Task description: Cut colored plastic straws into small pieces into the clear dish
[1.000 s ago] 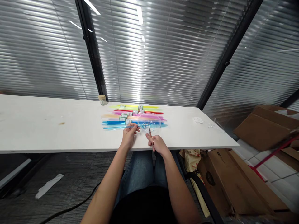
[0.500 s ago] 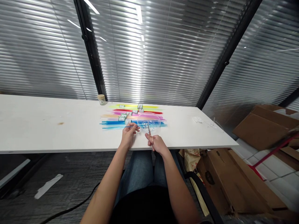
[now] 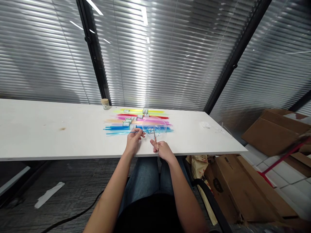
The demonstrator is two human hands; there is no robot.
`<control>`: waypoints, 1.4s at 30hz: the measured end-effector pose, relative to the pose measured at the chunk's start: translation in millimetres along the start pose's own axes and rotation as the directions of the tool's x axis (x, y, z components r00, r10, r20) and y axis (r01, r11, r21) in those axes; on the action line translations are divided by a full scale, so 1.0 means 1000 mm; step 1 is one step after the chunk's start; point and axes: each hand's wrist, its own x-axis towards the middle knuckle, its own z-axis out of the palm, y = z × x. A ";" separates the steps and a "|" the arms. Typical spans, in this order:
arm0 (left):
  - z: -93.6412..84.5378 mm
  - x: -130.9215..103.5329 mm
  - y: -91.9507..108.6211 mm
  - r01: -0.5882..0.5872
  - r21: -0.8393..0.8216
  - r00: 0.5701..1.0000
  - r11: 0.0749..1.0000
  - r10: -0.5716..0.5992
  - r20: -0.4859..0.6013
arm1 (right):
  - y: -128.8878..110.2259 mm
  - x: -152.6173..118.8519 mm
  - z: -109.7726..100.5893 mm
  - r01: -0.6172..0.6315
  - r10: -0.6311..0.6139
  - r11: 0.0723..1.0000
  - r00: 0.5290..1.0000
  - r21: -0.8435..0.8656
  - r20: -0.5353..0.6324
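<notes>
My left hand [image 3: 133, 139] is closed in a pinch on a thin blue straw-like strip [image 3: 143, 132], whose end points to the right. In my right hand [image 3: 164, 150] is a pair of scissors [image 3: 155, 139] with copper-coloured handles, blades pointing away from me beside that strip. A clear round bowl [image 3: 155, 117] stands just beyond the blades. Behind my hands lie bundles of blue strips [image 3: 113, 128], pink strips [image 3: 167, 123], red strips [image 3: 123, 114] and yellow strips [image 3: 157, 111], several with pale printed bands around them. Whether the blades touch the strip is too small to tell.
A small lidded tub [image 3: 105, 104] stands at the table's back edge. Crumpled clear plastic [image 3: 205, 124] lies to the right on the white table [image 3: 80, 136]. Cardboard boxes [image 3: 247, 191] and a paper bag [image 3: 198, 166] are on the floor at right. Blinds rise behind.
The scissors' handles look closer together than before, and my right hand has shifted very slightly. My left hand stays in place with the blue strip.
</notes>
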 end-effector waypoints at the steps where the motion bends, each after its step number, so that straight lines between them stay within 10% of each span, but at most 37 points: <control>1: 0.000 0.000 0.000 0.000 0.000 1.000 1.000 0.000 -0.001 | 0.000 0.000 0.000 0.001 -0.001 1.000 1.000 -0.002 0.000; 42: 0.000 -0.001 0.000 -0.001 0.029 0.998 1.000 -0.001 0.065 | 0.000 -0.001 -0.001 0.024 -0.024 1.000 1.000 -0.011 -0.008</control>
